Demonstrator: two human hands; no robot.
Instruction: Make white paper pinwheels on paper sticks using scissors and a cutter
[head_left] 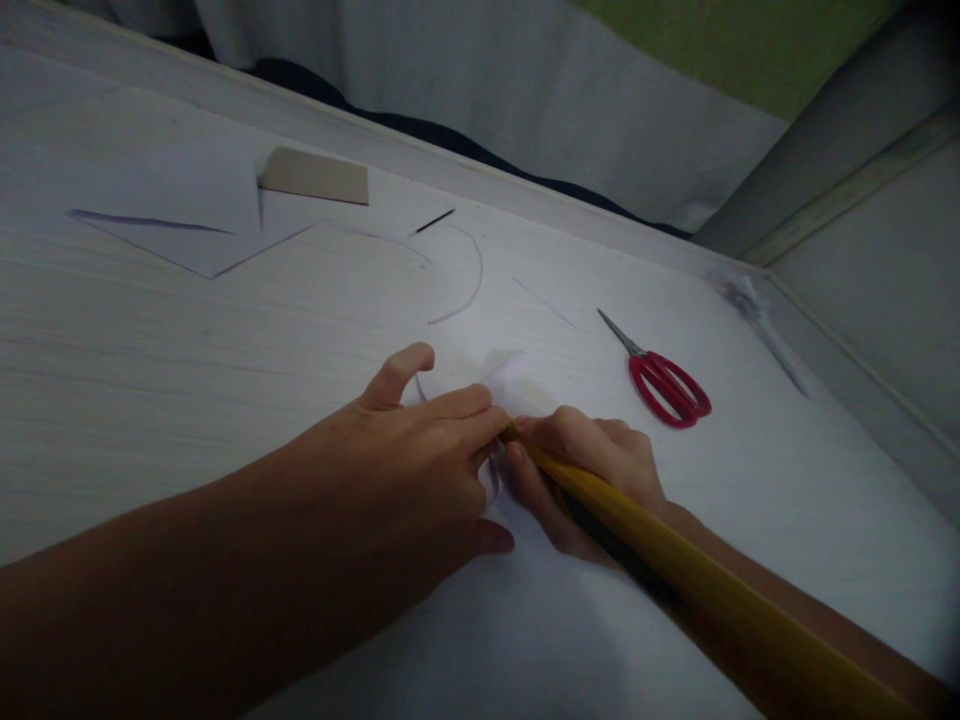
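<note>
My right hand is closed around a yellow, dark-striped pencil, whose long shaft runs toward the lower right, close to the camera. Its tip is at the fingertips of my left hand. That hand lies palm down with thumb and little finger spread, its middle fingers pressing on a white piece of paper. The paper curls up beyond the fingers, and much of it is hidden beneath both hands. To the right of my hands lie scissors with red handles, their blades closed.
White paper sheets and a grey-brown card piece lie at the back left. A thin black stick and a curled paper strip are beyond my hands. A clear plastic-looking item rests by the right-hand edge.
</note>
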